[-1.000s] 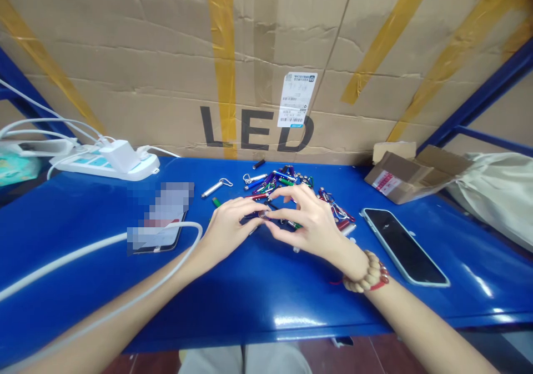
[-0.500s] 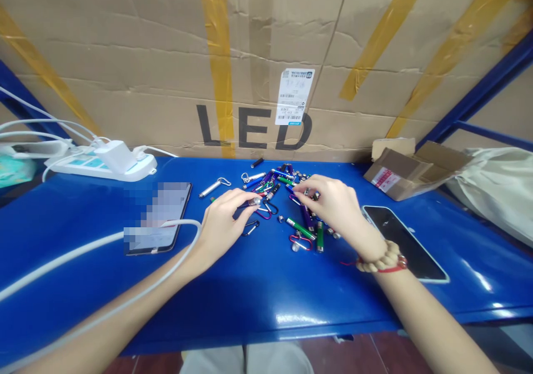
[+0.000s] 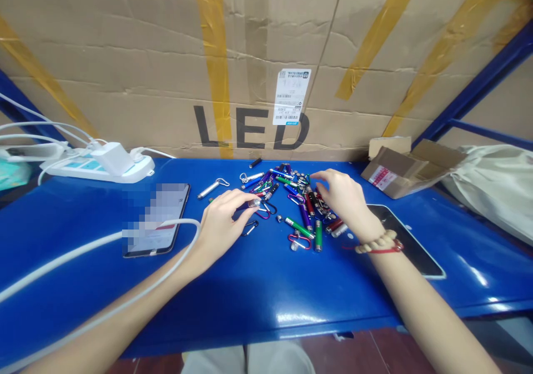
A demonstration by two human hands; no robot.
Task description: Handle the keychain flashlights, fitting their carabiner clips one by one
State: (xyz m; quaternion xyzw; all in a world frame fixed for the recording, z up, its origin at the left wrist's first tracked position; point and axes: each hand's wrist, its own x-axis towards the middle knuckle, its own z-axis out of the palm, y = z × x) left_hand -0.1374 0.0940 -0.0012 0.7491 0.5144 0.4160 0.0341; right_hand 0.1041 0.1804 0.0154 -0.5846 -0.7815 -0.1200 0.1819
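My left hand (image 3: 229, 213) is closed in a pinch around a mini flashlight (image 3: 254, 202). Only its silver end shows between thumb and fingertips; my fingers cover the rest. Over the right side of a pile of mini flashlight parts, my right hand (image 3: 343, 199) has thumb and index finger apart, and I see nothing between them. Below it lie a purple tube (image 3: 305, 217), a green tube (image 3: 318, 235) and a red carabiner clip (image 3: 300, 242). A black carabiner clip (image 3: 250, 229) rests beside my left fingertips. Small round silver pieces are scattered among the tubes.
A phone (image 3: 166, 218) and a white cable (image 3: 83, 254) lie at left, the cable crossing above my left forearm. Behind is a power strip (image 3: 79, 165). At right are another phone (image 3: 410, 246) and an open small carton (image 3: 403, 171). A large cardboard box (image 3: 158, 85) backs the blue table (image 3: 250, 302).
My right hand has shifted slightly right and up, and its thumb and index finger have parted, uncovering more of the pile. My left hand keeps its pinch in nearly the same place.
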